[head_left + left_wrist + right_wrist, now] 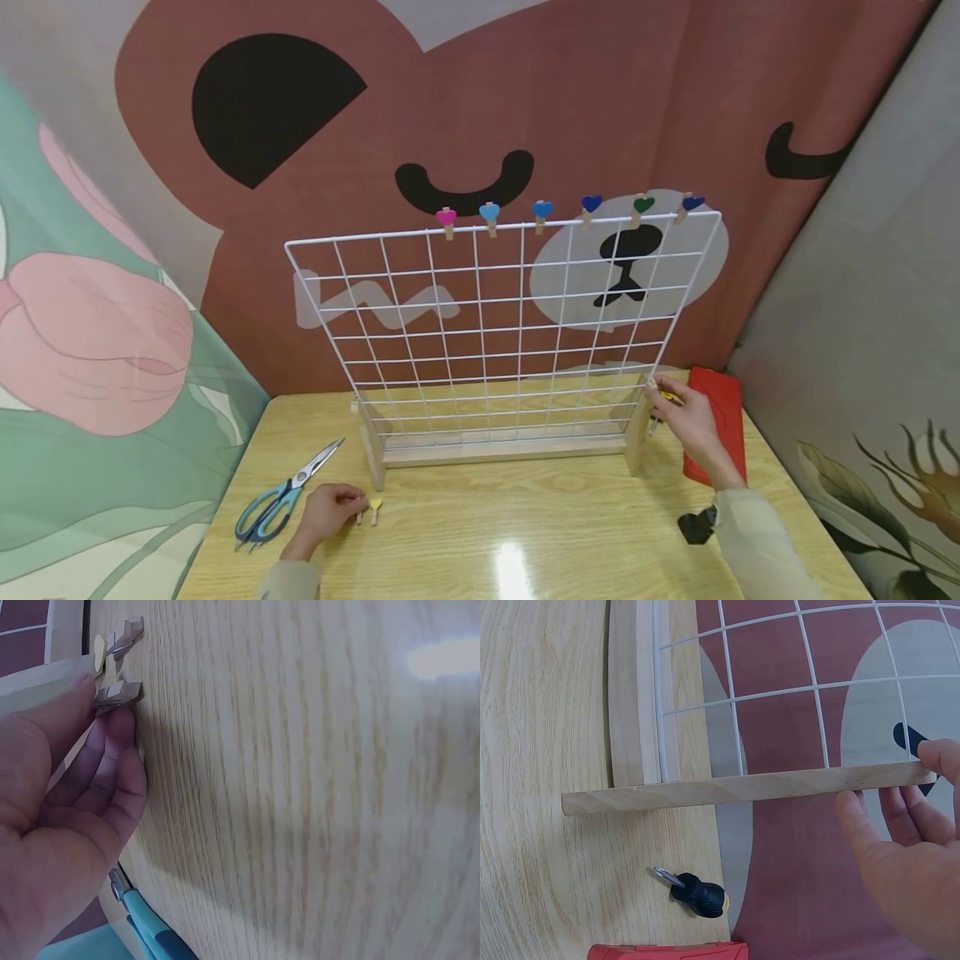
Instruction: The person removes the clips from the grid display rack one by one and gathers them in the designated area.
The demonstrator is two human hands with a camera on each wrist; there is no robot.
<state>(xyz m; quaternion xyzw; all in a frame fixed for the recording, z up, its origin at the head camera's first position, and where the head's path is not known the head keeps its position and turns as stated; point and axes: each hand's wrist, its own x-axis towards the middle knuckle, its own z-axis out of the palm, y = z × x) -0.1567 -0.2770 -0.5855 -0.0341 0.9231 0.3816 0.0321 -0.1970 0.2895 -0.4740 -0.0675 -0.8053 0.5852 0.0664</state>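
A white wire grid [480,292] stands in a wooden frame on the table. Along its top wire sit several mini clothespins with coloured hearts, such as a pink one [446,218]. My right hand [686,417] grips the upper end of the frame's right wooden post [742,785], thumb and fingers on opposite sides. At the table's left, my left hand [330,510] pinches a small wooden clothespin [118,694] between thumb and fingertips, close to the tabletop. Just right of it lies another clothespin with a yellow heart [375,505].
Scissors [281,500] with blue handles lie left of my left hand. Beyond the right post are a stubby screwdriver [699,895] and a red case [716,417]. A small black object [697,527] lies near my right sleeve. Patterned curtains hang around the table.
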